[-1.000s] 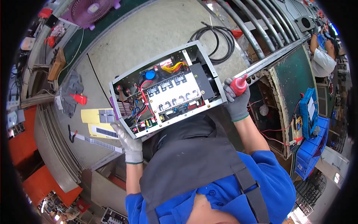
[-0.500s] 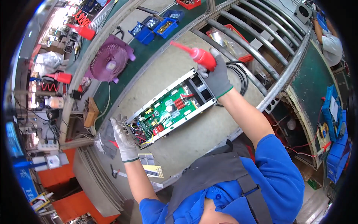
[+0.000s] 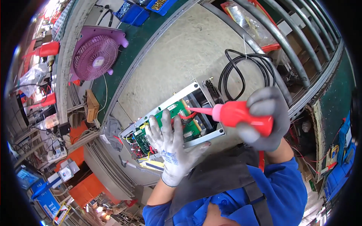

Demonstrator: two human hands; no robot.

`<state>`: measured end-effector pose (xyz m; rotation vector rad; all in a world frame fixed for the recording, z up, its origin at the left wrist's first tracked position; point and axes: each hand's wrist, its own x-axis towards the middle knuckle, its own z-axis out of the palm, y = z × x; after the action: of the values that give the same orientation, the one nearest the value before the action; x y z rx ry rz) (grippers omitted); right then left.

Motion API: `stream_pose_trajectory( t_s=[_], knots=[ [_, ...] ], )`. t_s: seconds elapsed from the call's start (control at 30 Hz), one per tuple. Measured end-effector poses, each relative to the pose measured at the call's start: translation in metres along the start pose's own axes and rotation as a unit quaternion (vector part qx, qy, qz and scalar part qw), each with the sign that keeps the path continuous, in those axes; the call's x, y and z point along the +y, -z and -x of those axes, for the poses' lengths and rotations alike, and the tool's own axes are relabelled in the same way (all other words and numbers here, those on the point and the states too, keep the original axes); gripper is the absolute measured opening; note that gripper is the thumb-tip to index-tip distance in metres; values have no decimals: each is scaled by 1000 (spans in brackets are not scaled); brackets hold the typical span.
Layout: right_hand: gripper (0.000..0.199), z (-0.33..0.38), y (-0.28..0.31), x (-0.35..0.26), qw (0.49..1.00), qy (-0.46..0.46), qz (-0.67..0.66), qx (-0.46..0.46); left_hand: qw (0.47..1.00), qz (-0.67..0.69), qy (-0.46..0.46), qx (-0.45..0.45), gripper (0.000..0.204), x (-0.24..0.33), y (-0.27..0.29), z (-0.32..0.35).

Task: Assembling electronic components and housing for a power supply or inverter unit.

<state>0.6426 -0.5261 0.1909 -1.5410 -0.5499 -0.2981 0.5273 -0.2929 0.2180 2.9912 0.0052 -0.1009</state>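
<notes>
My right hand [image 3: 266, 116], in a grey glove, is closed around a red squeeze bottle [image 3: 237, 116]. Its thin nozzle points left, over a long open metal-framed unit [image 3: 162, 107] with a green circuit board [image 3: 191, 130] inside. The nozzle tip is near the red wires on the board; whether it touches I cannot tell. My left hand [image 3: 171, 147], gloved in white, lies over the near side of the unit with its fingers stretched and spread, hiding part of the board. Loose coloured wires [image 3: 137, 148] show at the unit's left end.
Beyond the unit's right end lies a coiled black cable [image 3: 230, 75]. A purple fan [image 3: 96, 56] stands at the far left, near blue bins [image 3: 132, 13] of small hardware. Metal rollers [image 3: 279, 35] run along the right. A yellow-and-white card [image 3: 151, 165] lies near my left wrist.
My right hand has brought the bottle from beyond the unit to its right side, nozzle now over the board. My left hand has moved from the unit's left end onto its middle.
</notes>
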Motion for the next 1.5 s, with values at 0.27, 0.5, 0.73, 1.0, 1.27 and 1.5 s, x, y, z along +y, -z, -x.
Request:
stream_pose_trajectory(
  t_s=[0.27, 0.5, 0.73, 1.0, 1.27, 1.5],
  knots=[
    [42, -14, -19, -1, 992, 66, 75, -78, 1000, 0, -1, 5, 106, 0, -5, -1],
    [39, -10, -28, -7, 994, 57, 64, -74, 1000, -10, 0, 20, 96, 3, -6, 0],
    [30, -17, -28, -3, 996, -8, 61, -69, 999, 5, -12, 40, 102, 0, -9, 3],
    [25, 2, 2, -20, 996, -90, 15, -24, 995, 23, -39, 93, 100, -4, -14, 2],
    [32, 69, -35, -43, 984, 75, 158, 33, 992, 36, -57, 111, 85, -10, -21, 5],
    [31, 69, -61, -42, 969, 129, 179, 114, 991, 29, -55, 118, 80, -5, -20, 6]
  ],
)
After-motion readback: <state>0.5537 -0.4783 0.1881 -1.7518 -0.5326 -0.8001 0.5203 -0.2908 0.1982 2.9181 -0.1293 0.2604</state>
